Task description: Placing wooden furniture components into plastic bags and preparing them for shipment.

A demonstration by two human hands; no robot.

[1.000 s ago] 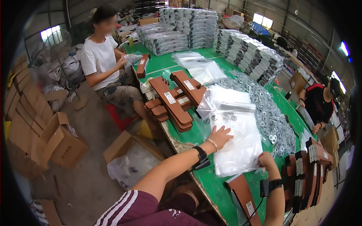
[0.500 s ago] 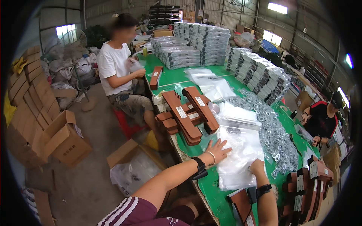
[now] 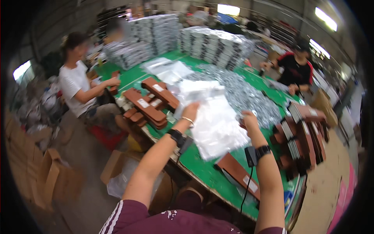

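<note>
Head view: clear plastic bags (image 3: 218, 126) sit between the two sets of fingers, probably light, limp, slippery; best pinched by an edge. The left hand (image 3: 191, 112) touches their left side, the right hand (image 3: 249, 120) curls by their right; whether either grips, I cannot tell. Beyond the fingers: small grey pieces (image 3: 243, 91).

A person in a white shirt (image 3: 74, 84) sits on a red stool (image 3: 107, 137) at the left, sacks (image 3: 43, 103) heaped beyond. Two open cartons stand on the floor (image 3: 87, 152) — one (image 3: 110, 167) near the stool, one (image 3: 48, 177) farther left, blurred. Off right is a person in black and red (image 3: 294, 70); far back, a blue tarp (image 3: 227, 18) lies below a bright window (image 3: 228, 9).
</note>
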